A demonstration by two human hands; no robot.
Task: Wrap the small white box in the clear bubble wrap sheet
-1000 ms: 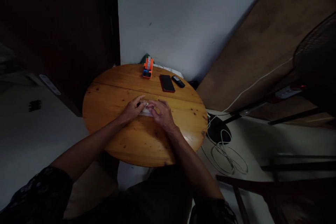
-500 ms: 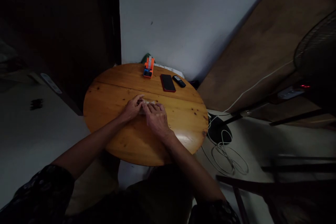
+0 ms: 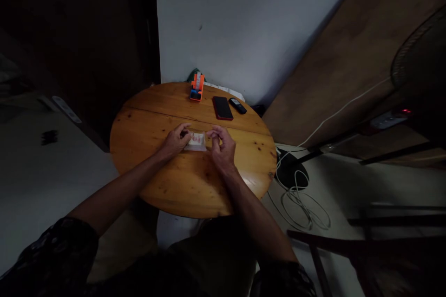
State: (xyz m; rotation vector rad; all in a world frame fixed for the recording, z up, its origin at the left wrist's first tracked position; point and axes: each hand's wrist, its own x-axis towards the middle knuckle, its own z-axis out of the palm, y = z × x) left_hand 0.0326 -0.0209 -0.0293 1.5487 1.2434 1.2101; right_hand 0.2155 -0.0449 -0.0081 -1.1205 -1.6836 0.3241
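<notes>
white packet point(image 3: 198, 141): lay on the wooden table point(image 3: 181, 190), red print upward
left hand point(image 3: 177, 140): touched the packet's left end; whether its fingers gripped could not be told
right hand point(image 3: 222, 145): stood just beside the right end, fingers curled, narrowly parted

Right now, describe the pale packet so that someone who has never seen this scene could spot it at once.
Start at the round wooden table and find the left hand and right hand near its middle. Between them lies the small, rectangular packet. Reddish print on a whitish top sets it apart from the dark, phone-like slab farther back.
</notes>
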